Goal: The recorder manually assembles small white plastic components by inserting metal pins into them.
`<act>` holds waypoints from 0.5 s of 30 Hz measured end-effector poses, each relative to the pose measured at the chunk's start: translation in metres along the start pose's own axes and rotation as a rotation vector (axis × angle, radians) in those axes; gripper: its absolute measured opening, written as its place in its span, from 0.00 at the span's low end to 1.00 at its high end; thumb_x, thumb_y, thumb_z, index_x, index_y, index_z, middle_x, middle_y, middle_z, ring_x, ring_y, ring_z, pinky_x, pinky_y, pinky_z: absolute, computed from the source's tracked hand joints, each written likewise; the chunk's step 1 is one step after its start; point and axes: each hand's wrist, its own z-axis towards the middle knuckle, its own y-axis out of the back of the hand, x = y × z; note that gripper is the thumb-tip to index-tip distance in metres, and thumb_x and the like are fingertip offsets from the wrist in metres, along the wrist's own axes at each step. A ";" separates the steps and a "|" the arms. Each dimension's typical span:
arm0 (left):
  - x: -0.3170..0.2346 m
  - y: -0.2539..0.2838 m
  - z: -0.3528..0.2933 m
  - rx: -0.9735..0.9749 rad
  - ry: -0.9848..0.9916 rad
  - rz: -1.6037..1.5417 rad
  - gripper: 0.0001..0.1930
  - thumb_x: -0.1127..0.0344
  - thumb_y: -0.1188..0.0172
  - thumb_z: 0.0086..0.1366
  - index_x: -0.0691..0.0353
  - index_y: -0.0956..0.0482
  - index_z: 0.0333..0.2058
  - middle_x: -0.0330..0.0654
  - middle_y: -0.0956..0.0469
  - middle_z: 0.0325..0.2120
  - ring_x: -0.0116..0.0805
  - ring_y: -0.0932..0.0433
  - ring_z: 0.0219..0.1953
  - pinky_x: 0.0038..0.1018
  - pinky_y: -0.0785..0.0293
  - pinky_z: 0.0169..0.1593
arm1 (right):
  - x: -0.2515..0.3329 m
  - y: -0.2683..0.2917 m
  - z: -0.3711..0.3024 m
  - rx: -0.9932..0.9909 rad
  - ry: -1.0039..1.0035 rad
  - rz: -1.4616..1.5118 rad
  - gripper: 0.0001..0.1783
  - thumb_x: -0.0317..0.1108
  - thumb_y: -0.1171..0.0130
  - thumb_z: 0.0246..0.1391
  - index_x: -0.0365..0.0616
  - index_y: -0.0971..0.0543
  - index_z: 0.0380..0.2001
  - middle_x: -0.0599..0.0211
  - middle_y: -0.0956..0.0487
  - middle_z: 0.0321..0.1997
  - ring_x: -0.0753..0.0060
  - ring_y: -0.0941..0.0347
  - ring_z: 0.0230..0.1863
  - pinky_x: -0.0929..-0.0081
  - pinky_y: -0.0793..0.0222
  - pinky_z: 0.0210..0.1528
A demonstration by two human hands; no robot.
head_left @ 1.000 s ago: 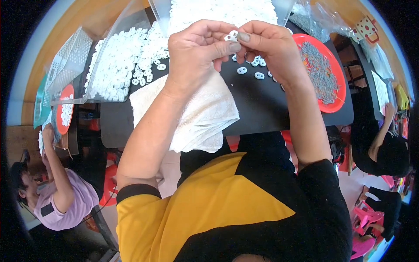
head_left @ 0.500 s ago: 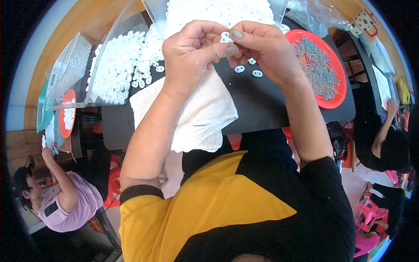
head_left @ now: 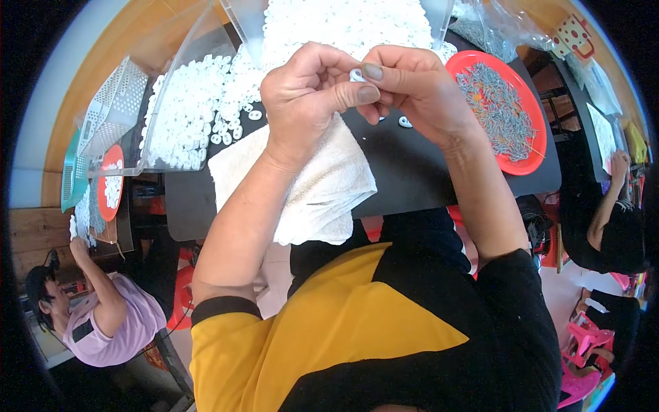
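Note:
In front of me, over the dark table (head_left: 412, 168), my left hand (head_left: 302, 103) and my right hand (head_left: 425, 89) meet at the fingertips. Both pinch a small white oval plastic piece with holes (head_left: 355, 75); the fingers hide most of it. Whether something else is held with it, I cannot tell. Another loose white piece (head_left: 406, 122) lies on the table under my right hand. A folded cream cloth (head_left: 302, 189) rests beneath my left forearm and hangs over the near table edge.
Heaps of white pieces (head_left: 185, 117) fill a clear bin at left; another bin (head_left: 443, 27) of them stands at the back. To the right, a red plate (head_left: 539, 137) holds grey screw-like pieces (head_left: 495, 103). Co-workers (head_left: 117, 316) sit at left and right.
The white piece has turned and is now more covered by my fingers. My hands sit slightly lower in view, hiding more of the loose pieces on the table.

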 end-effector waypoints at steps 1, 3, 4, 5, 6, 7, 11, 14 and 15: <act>0.001 0.000 0.000 0.001 0.000 0.000 0.09 0.78 0.34 0.53 0.69 0.25 0.32 0.45 0.20 0.24 0.30 0.18 0.26 0.22 0.19 0.29 | -0.001 0.000 0.000 0.004 0.004 0.014 0.14 0.41 0.41 0.56 0.43 0.24 0.23 0.74 0.28 0.19 0.81 0.30 0.19 0.86 0.44 0.22; 0.007 0.001 0.000 -0.004 -0.055 0.077 0.09 0.77 0.33 0.52 0.68 0.25 0.32 0.43 0.20 0.23 0.27 0.20 0.25 0.19 0.21 0.28 | -0.002 0.001 0.001 0.016 0.009 0.022 0.14 0.41 0.41 0.56 0.43 0.24 0.23 0.74 0.28 0.19 0.81 0.30 0.19 0.86 0.43 0.22; 0.010 0.001 0.000 -0.003 -0.053 0.076 0.09 0.77 0.33 0.52 0.68 0.25 0.32 0.43 0.20 0.23 0.27 0.20 0.25 0.19 0.21 0.28 | -0.003 0.001 0.000 0.026 0.013 0.029 0.14 0.41 0.41 0.56 0.42 0.24 0.24 0.74 0.28 0.19 0.81 0.30 0.19 0.86 0.43 0.22; 0.013 0.001 0.000 -0.032 -0.067 0.102 0.10 0.76 0.32 0.52 0.67 0.24 0.32 0.39 0.22 0.22 0.23 0.25 0.22 0.16 0.29 0.24 | -0.003 0.001 0.000 0.024 0.012 0.029 0.14 0.41 0.41 0.56 0.42 0.24 0.24 0.74 0.28 0.19 0.81 0.30 0.19 0.86 0.43 0.22; 0.015 0.000 0.000 -0.061 -0.081 0.128 0.11 0.74 0.31 0.51 0.66 0.23 0.33 0.36 0.24 0.21 0.18 0.30 0.19 0.14 0.37 0.20 | -0.002 0.000 0.000 0.029 0.020 0.035 0.14 0.41 0.41 0.55 0.42 0.24 0.24 0.73 0.28 0.19 0.80 0.30 0.19 0.86 0.43 0.22; 0.017 -0.001 0.001 -0.060 -0.083 0.129 0.11 0.74 0.31 0.51 0.66 0.23 0.33 0.36 0.24 0.21 0.18 0.30 0.19 0.14 0.37 0.20 | -0.002 0.000 0.001 0.037 0.031 0.040 0.14 0.41 0.41 0.55 0.42 0.24 0.25 0.73 0.27 0.19 0.80 0.30 0.19 0.86 0.43 0.22; 0.014 0.002 0.009 -0.075 0.045 0.055 0.09 0.76 0.34 0.53 0.67 0.23 0.33 0.37 0.24 0.21 0.21 0.30 0.19 0.16 0.36 0.20 | 0.000 0.000 0.003 -0.055 -0.007 0.049 0.14 0.41 0.41 0.55 0.41 0.24 0.25 0.73 0.27 0.19 0.79 0.29 0.20 0.85 0.41 0.22; 0.007 0.019 0.015 -0.091 0.196 0.107 0.07 0.75 0.37 0.55 0.69 0.22 0.33 0.39 0.23 0.21 0.23 0.29 0.18 0.18 0.36 0.20 | 0.000 -0.004 0.007 -0.124 -0.062 -0.087 0.12 0.38 0.46 0.59 0.42 0.26 0.26 0.73 0.29 0.21 0.78 0.30 0.24 0.84 0.36 0.28; 0.006 0.027 0.016 -0.102 0.250 0.125 0.06 0.74 0.38 0.56 0.70 0.22 0.32 0.40 0.23 0.22 0.24 0.29 0.18 0.19 0.35 0.20 | -0.001 -0.002 0.009 -0.185 -0.032 -0.126 0.11 0.37 0.47 0.59 0.42 0.26 0.27 0.73 0.29 0.21 0.76 0.29 0.25 0.83 0.36 0.28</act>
